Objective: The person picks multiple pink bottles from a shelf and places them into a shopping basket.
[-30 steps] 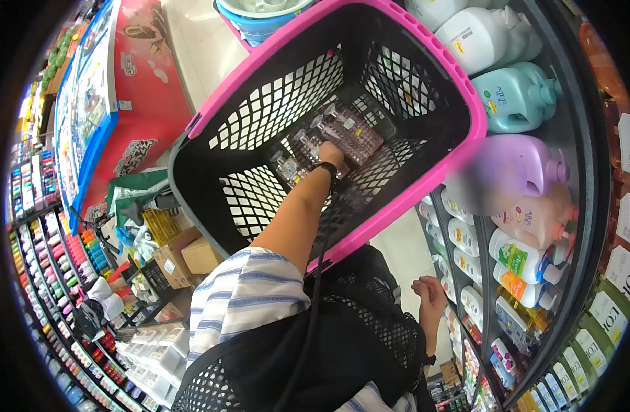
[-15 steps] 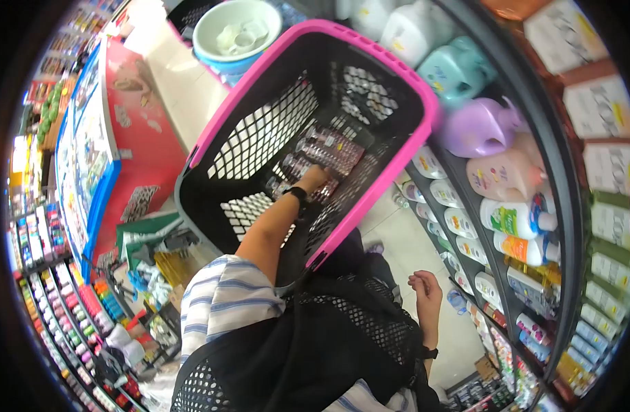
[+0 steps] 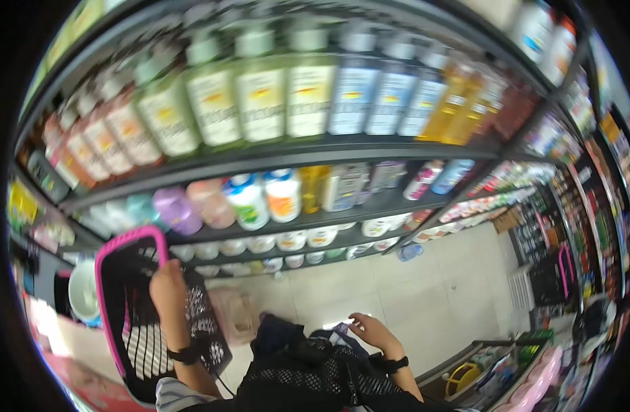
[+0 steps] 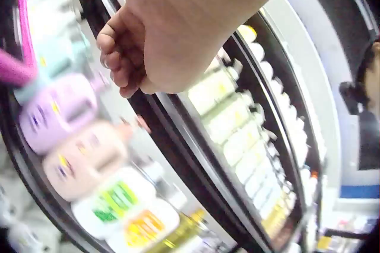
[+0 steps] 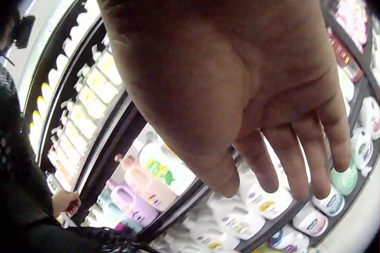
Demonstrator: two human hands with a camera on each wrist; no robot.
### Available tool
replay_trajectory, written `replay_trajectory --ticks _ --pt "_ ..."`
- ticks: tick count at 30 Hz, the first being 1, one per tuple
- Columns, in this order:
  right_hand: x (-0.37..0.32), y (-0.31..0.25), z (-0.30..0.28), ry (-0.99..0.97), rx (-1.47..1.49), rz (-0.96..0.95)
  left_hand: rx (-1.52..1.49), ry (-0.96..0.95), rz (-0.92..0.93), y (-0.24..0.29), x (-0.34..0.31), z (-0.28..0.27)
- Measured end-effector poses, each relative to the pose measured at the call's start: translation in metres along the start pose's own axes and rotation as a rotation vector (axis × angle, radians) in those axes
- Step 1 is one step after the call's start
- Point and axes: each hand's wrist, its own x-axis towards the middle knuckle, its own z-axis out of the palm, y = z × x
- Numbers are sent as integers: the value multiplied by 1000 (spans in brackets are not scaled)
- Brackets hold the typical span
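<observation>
My left hand [image 3: 168, 292] is over the near side of a black shopping basket with a pink rim [image 3: 131, 235], overlapping that rim in the head view. Its fingers hang loosely curled in the left wrist view, with nothing seen between them. Part of the basket's inside is behind the hand and forearm, and the clear bottles in it do not show now. My right hand [image 3: 375, 334] hangs low in front of my body, away from the shelves. In the right wrist view its fingers [image 5: 294, 161] are relaxed, somewhat spread, and hold nothing.
A long black shelf [image 3: 315, 152] carries green pump bottles [image 3: 215, 103] and blue ones [image 3: 356, 93]. Below stand a purple jug [image 3: 177, 208] and several white bottles. A pale bucket [image 3: 85, 292] is left of the basket. Tiled floor [image 3: 397, 295] stretches to the right.
The left hand has come up out of the basket, away from the clear bottles. The head view has turned right toward the shelves, so the basket now appears at the left.
</observation>
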Motion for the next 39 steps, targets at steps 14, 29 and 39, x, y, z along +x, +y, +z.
replay_trajectory --ticks 14,29,39 --pt "-142 159 -90 348 62 405 -463 -726 1196 419 -77 63" --pt "-46 169 -250 278 54 66 -433 -864 1271 561 -25 148" --pt "52 87 -445 478 35 -253 -469 -723 1056 612 64 199"
